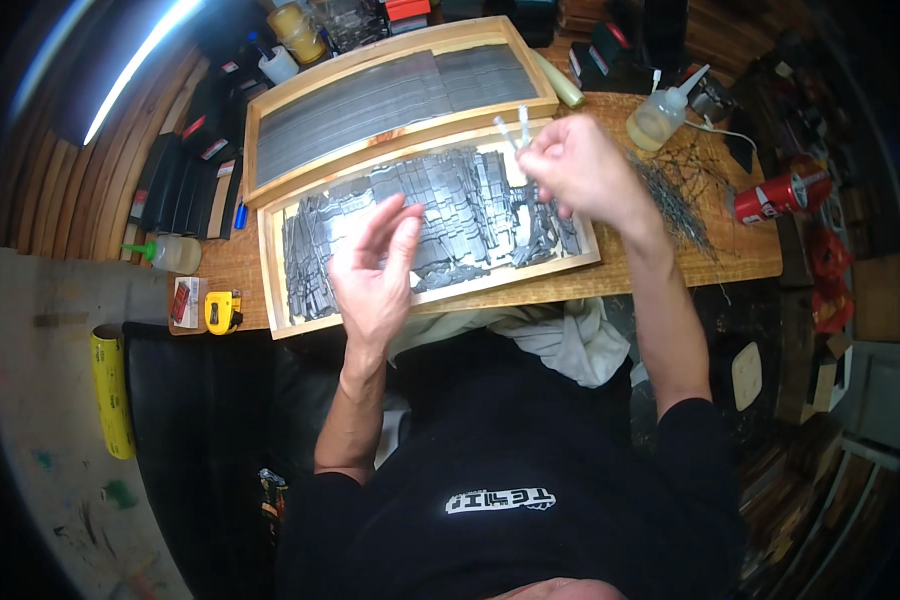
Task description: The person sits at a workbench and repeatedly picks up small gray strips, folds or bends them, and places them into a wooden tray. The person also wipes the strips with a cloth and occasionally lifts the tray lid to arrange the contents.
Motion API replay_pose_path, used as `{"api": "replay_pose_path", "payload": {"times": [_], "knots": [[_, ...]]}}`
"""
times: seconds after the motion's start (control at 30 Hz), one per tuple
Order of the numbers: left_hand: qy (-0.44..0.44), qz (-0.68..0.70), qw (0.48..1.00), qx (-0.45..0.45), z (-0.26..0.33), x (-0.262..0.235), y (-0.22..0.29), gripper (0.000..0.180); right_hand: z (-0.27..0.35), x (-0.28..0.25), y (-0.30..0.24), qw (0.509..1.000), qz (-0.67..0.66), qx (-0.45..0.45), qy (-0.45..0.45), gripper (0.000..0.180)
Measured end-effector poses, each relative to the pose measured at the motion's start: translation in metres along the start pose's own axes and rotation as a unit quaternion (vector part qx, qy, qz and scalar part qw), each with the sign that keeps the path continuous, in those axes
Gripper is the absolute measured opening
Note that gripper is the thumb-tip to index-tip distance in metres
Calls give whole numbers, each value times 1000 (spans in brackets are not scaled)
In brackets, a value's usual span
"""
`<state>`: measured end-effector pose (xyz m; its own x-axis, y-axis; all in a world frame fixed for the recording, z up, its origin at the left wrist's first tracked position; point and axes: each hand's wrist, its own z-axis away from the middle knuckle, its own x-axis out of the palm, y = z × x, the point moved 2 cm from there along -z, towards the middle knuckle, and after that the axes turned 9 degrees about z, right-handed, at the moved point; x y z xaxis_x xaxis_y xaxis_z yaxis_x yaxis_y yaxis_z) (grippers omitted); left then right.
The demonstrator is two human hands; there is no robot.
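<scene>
My left hand is raised over the near wooden tray, palm turned inward, its fingers apart and nothing in them. Many thin dark grey strips lie packed in rows inside this tray, with loose, tangled pieces toward its right end. Above that right end, my right hand pinches a slim tool with two pale prongs that point up and away; its exact kind is unclear. Behind stands a second wooden tray filled with smooth, evenly laid grey strips.
Right of the trays lie a heap of thin dark twig-like pieces, a squeeze bottle and a red can. At left are a green-tipped bottle and a yellow tape measure. A pale cloth hangs below the table edge.
</scene>
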<state>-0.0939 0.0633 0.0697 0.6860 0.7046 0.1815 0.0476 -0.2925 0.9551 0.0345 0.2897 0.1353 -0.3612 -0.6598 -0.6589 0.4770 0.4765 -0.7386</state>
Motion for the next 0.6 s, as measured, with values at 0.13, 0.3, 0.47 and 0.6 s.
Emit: {"api": "replay_pose_path", "payload": {"times": [0.13,0.3,0.47,0.6], "knots": [[-82,240,941,-225,13,36,6,53,53,49,-24,976,61,-187,93,21],[-41,328,893,-307,56,37,16,42,95,93,-30,940,224,-241,91,20],[5,343,892,-295,78,15,0,28,117,103,-31,932,196,-286,109,14],[65,357,894,-264,81,1,11,28,122,79,-25,936,124,-305,122,20]]}}
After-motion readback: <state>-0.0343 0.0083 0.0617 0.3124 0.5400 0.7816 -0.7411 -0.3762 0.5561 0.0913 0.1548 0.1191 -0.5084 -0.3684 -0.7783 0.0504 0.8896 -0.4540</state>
